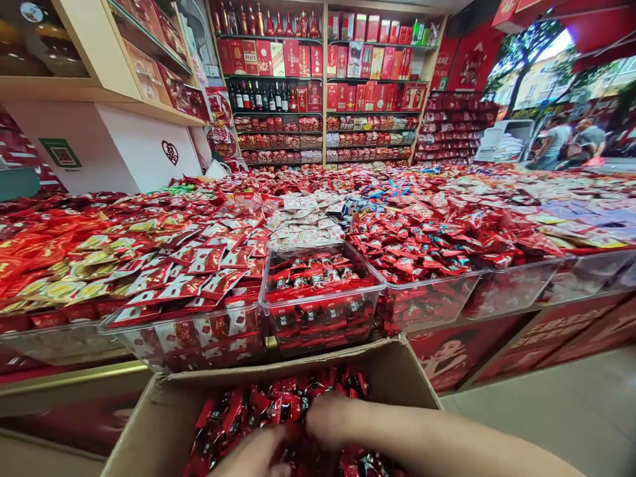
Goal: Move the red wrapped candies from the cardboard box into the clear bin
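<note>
Red-wrapped candies [218, 424] lie in the open cardboard box [144, 424] at the near side. The left hand [256, 452] and right hand [328, 419] are among them; blur hides whether the fingers are wide or closed. A hasty, overfull scoop could spill pieces over the rim. The clear tub [322, 296] beyond has wrappers perhaps reading "黑糖"; the far-left heart sign [169, 152] shows "囍".

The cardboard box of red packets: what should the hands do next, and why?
Perhaps the left hand and right hand could scoop up some red packets, because both are down among them in the box, and the clear bin just beyond holds similar ones, less heaped than its neighbours.
</note>
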